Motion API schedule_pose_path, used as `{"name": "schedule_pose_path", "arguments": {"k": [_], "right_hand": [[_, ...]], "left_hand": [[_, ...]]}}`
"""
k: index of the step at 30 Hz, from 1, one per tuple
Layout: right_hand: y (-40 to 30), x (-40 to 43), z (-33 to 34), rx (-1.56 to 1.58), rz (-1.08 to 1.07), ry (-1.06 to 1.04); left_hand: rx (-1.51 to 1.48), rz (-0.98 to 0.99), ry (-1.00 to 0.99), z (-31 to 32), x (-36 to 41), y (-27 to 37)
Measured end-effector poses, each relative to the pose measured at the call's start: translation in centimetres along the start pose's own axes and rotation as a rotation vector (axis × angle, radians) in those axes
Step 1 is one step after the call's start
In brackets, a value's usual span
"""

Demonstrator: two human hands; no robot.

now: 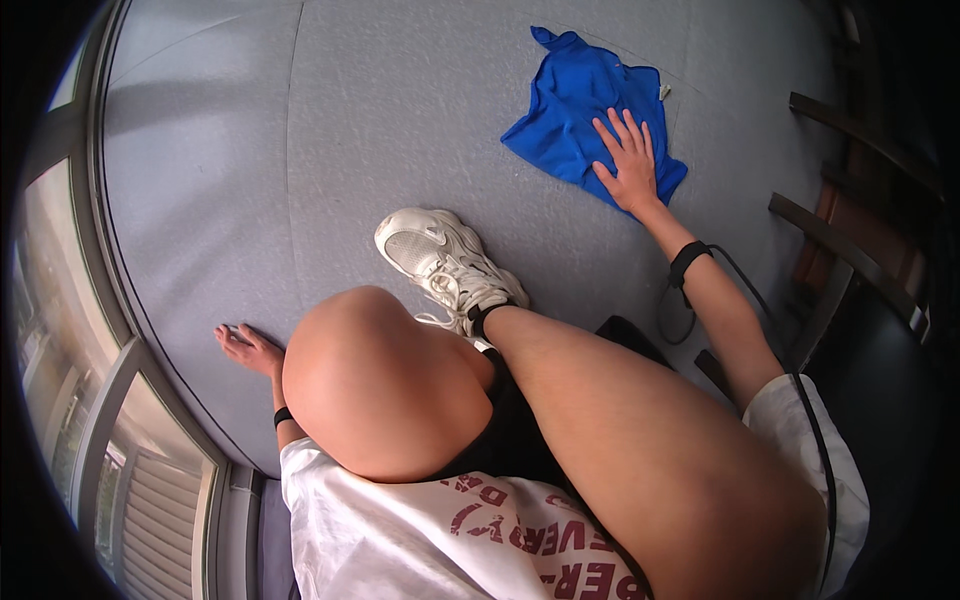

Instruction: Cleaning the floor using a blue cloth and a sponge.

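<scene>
A blue cloth (577, 97) lies spread and wrinkled on the grey floor (390, 112), with a small white tag at its right edge. My right hand (630, 165) presses flat on the cloth's lower right part, fingers spread and nothing gripped. A black band with a cable circles the right wrist. Far to the left, my left hand (247, 349) rests on the floor beside my bent knee, holding nothing; the knee hides part of that forearm. Between the hands, a white sneaker (450, 262) on my foot stands on the floor below the cloth.
Glass panels in a metal frame (124, 390) border the floor on the left. Dark furniture legs or bars (847, 255) stand at the right edge. A black cable (742, 274) loops down near my right forearm.
</scene>
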State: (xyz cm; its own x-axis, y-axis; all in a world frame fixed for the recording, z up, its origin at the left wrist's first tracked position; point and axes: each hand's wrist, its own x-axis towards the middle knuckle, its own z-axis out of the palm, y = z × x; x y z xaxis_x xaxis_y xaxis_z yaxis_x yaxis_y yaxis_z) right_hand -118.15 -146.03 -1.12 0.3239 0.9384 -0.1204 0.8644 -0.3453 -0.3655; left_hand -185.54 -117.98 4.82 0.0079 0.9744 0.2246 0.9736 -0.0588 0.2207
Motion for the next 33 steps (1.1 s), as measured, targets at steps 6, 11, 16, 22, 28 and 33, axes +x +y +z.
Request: {"name": "schedule_pose_path", "arguments": {"k": [6, 11, 16, 22, 28, 33], "right_hand": [[1.8, -1.1, 0.1, -0.017, 0.129, 0.066], [4.3, -2.9, 0.7, -0.022, 0.250, 0.127], [5.7, -3.9, 0.3, 0.013, 0.312, 0.186], [6.9, -4.4, 0.3, -0.006, 0.297, 0.175], [6.7, -4.3, 0.5, -0.003, 0.317, 0.183], [7.2, -4.4, 0.9, -0.008, 0.332, 0.193]], "left_hand": [[-0.018, 0.061, 0.063, 0.9, -0.2, -2.3], [-0.041, 0.087, 0.134, 1.1, 1.1, -4.6], [-0.027, 0.086, 0.227, 2.1, 1.0, -3.4], [-0.020, 0.071, 0.219, 2.5, 1.3, -2.6], [-0.026, 0.073, 0.215, 2.7, 1.7, -2.8], [-0.024, 0.070, 0.214, 2.6, 1.8, -3.1]]}}
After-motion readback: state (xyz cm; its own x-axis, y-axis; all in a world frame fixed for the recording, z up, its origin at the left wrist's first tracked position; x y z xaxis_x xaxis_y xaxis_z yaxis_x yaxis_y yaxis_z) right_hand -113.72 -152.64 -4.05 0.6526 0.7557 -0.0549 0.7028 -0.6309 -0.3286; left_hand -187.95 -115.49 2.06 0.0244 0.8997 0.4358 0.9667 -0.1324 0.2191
